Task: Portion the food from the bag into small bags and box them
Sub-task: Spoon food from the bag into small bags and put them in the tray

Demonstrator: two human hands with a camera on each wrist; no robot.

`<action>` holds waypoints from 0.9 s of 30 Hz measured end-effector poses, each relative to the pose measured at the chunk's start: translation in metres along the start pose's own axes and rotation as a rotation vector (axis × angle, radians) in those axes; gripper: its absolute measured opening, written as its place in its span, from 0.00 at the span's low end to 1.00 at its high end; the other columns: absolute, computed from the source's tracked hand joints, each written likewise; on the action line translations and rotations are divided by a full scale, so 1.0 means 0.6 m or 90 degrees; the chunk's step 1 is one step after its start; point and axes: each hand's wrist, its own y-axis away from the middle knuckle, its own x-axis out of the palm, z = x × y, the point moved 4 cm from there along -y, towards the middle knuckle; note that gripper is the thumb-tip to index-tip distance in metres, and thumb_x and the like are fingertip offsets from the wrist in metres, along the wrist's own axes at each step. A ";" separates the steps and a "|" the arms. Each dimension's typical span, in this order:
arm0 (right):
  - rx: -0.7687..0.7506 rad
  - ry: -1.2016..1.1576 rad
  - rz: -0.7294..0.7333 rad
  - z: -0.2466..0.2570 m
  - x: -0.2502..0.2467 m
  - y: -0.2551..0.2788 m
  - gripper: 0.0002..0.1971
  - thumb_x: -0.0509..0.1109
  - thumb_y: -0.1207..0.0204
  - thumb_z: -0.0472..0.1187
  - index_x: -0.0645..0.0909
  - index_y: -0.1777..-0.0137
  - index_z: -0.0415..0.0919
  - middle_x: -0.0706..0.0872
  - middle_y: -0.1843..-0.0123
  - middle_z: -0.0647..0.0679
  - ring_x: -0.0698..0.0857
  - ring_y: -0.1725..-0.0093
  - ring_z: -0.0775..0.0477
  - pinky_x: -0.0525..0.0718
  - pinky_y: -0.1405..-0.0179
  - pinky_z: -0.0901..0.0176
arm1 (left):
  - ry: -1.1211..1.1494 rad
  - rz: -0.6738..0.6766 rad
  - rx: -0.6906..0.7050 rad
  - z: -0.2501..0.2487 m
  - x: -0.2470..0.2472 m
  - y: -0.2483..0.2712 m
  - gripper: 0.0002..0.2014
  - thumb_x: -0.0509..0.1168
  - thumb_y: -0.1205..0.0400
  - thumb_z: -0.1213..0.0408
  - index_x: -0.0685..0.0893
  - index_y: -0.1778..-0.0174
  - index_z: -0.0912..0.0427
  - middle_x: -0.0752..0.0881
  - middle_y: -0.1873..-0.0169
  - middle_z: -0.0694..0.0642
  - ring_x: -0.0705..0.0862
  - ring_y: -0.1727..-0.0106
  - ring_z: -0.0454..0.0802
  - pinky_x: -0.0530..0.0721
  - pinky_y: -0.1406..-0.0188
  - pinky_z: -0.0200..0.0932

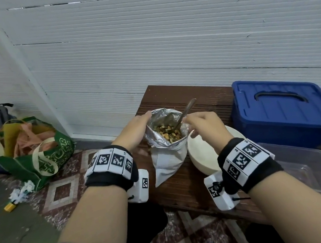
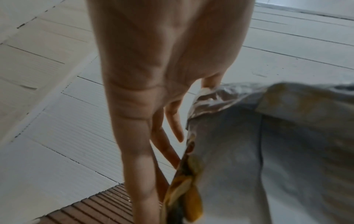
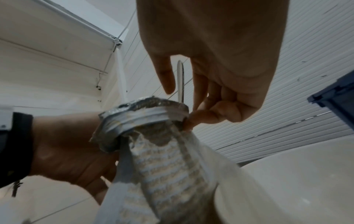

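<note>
The tabletop (image 1: 200, 102) carries everything you need. Its biggest item is the blue box (image 1: 284, 110), at the far right with its lid on, so nothing shows as boxed yet. In front of it lies a clear tray (image 1: 310, 171), which looks empty. Left of that stands a white bowl (image 1: 200, 155), and no food shows in the part of it that is visible.

Just beside the bowl is the foil bag (image 1: 165, 141), standing open and well filled with mixed brown and yellow pieces. A spoon (image 1: 185, 111) sticks up out of it, its bowl end buried in the food.

Your left hand (image 1: 135, 129) grips the bag's left rim, thumb inside and fingers along the outside, keeping the mouth wide. Your right hand (image 1: 204, 122) pinches the right rim with curled fingers and is not on the spoon.

No small bags are in view. You seem to be at the very start: every portion remains to be scooped, bagged and boxed.
</note>
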 end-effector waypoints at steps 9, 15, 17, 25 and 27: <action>0.055 0.404 0.104 -0.048 -0.049 0.021 0.22 0.75 0.32 0.61 0.87 0.54 0.41 0.87 0.56 0.50 0.83 0.52 0.51 0.80 0.53 0.57 | -0.079 -0.058 0.083 0.001 0.000 -0.006 0.28 0.49 0.15 0.37 0.82 0.38 0.55 0.83 0.47 0.47 0.79 0.42 0.46 0.69 0.42 0.45; 0.004 0.462 0.065 -0.076 -0.024 0.032 0.08 0.74 0.27 0.48 0.83 0.63 0.46 0.88 0.56 0.48 0.85 0.50 0.46 0.80 0.51 0.58 | -0.103 -0.090 0.098 0.000 0.003 -0.005 0.23 0.51 0.15 0.40 0.79 0.45 0.55 0.77 0.59 0.42 0.77 0.55 0.39 0.70 0.57 0.41; 0.001 0.441 0.033 -0.071 -0.030 0.031 0.08 0.70 0.24 0.43 0.83 0.63 0.42 0.89 0.57 0.46 0.85 0.51 0.45 0.80 0.51 0.57 | -0.100 -0.096 0.103 0.000 0.003 -0.003 0.21 0.51 0.14 0.41 0.79 0.47 0.54 0.78 0.59 0.43 0.77 0.56 0.38 0.70 0.56 0.42; -0.006 0.268 -0.130 -0.026 -0.105 0.033 0.11 0.64 0.22 0.38 0.86 0.60 0.37 0.88 0.59 0.44 0.83 0.58 0.47 0.77 0.64 0.58 | -0.116 -0.088 0.099 0.003 0.003 -0.001 0.23 0.51 0.15 0.39 0.79 0.43 0.55 0.83 0.48 0.51 0.80 0.44 0.49 0.72 0.50 0.46; -0.028 0.204 -0.214 -0.011 -0.124 0.037 0.10 0.63 0.22 0.37 0.85 0.59 0.36 0.87 0.58 0.43 0.81 0.58 0.46 0.74 0.65 0.57 | -0.103 -0.095 0.100 0.000 0.004 0.004 0.22 0.54 0.15 0.41 0.79 0.42 0.55 0.83 0.50 0.50 0.81 0.44 0.50 0.73 0.54 0.43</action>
